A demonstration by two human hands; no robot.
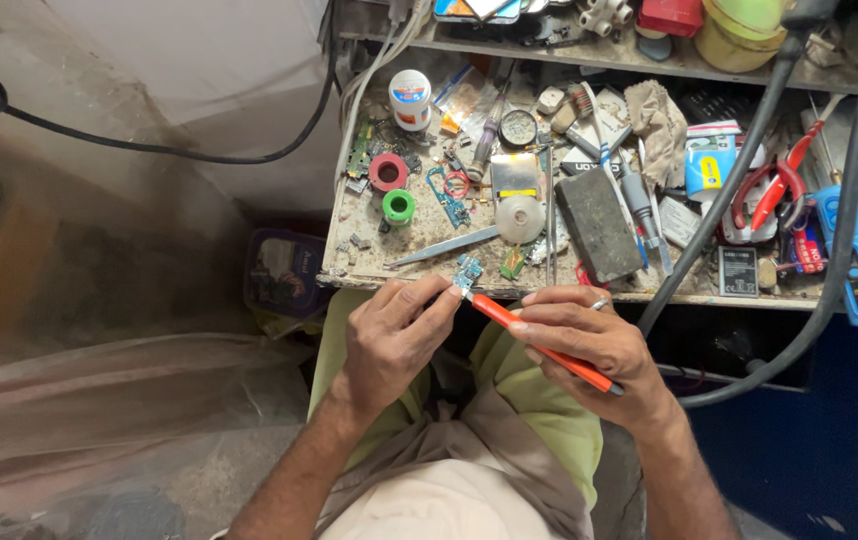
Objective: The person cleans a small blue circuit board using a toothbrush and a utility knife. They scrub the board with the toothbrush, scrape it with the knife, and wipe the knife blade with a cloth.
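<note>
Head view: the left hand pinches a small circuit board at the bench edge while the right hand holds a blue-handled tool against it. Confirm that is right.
One detail is wrong: the tool's handle is orange-red, not blue. In the head view the left hand pinches the small circuit board at the edge of the workbench, and the right hand holds the orange-red-handled tool against it.

A small white tub (410, 98) with a blue and red label stands upright near the back left of the surface (419, 235). Toward the right, a blue and white packet (709, 165) with a yellow patch lies flat beside a grey rag. In front of it, at the front edge, rests a flat black rectangle with a white label (738, 270). Below the surface's left corner sits a dark blue box (284, 272) with a pale printed picture on its face.
</note>
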